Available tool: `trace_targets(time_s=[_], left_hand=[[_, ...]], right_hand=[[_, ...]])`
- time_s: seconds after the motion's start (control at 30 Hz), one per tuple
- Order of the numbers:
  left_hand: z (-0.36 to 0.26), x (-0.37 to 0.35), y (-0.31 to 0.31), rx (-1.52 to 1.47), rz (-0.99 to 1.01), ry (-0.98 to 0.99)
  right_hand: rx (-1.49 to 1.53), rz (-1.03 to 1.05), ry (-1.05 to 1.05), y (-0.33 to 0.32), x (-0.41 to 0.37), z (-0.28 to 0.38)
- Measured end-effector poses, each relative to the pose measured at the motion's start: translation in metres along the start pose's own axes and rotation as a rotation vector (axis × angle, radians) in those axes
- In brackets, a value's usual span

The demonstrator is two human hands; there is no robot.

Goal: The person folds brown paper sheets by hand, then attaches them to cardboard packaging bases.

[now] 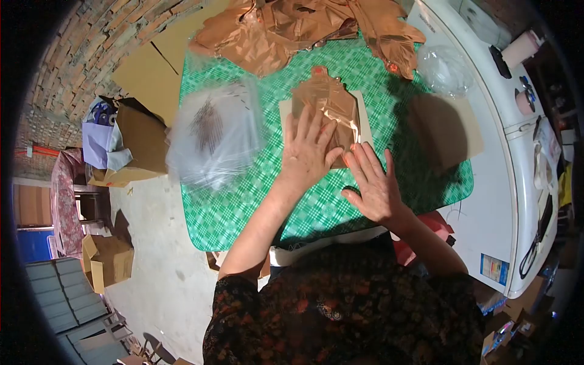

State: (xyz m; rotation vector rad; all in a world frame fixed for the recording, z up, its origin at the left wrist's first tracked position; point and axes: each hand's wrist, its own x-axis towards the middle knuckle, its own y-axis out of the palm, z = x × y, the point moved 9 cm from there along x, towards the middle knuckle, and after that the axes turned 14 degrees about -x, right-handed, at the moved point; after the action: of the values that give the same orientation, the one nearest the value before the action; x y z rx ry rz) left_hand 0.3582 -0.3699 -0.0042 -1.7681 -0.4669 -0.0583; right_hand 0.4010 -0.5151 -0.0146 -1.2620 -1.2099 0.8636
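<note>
A shiny brown plastic piece point(334, 100), like a folded bag or garment, lies flat on a pale board point(364, 115) in the middle of the green checked table. My left hand point(307, 149) rests on its lower left part, fingers spread and pointing away from me. At its lower right edge lies my right hand point(375, 185), open, with the fingertips touching or very close to the plastic. Neither hand grips anything. Part of the brown piece is hidden under my left hand.
Brown plastic pieces point(292, 30) are heaped along the far table edge. Clear plastic bags point(216, 131) are stacked at the left. A brown board point(447, 131) and crumpled clear plastic point(446, 70) lie at the right, beside a white refrigerator point(486, 201). Cardboard boxes point(143, 143) stand left.
</note>
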Motion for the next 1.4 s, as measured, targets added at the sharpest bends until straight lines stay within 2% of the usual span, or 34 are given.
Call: trace_targets(time_s=[0.37, 0.57, 0.77, 1.1, 1.4], left_hand=[[0.006, -0.002, 0.011, -0.117, -0.114, -0.06], [0.006, -0.001, 0.01, -0.098, -0.096, -0.071], [0.011, 0.002, 0.01, -0.09, -0.066, -0.123], [0.016, 0.006, 0.012, -0.119, -0.076, -0.094], [0.016, 0.008, 0.009, -0.098, -0.1, -0.067]], right_hand=[[0.132, -0.009, 0.006, -0.008, 0.002, -0.006], [0.021, -0.053, 0.141, -0.007, 0.021, -0.041], [-0.019, -0.041, 0.1, 0.001, 0.018, -0.041], [0.011, -0.027, 0.084, 0.001, 0.018, -0.044], [0.061, -0.095, 0.092, -0.009, 0.02, -0.046]])
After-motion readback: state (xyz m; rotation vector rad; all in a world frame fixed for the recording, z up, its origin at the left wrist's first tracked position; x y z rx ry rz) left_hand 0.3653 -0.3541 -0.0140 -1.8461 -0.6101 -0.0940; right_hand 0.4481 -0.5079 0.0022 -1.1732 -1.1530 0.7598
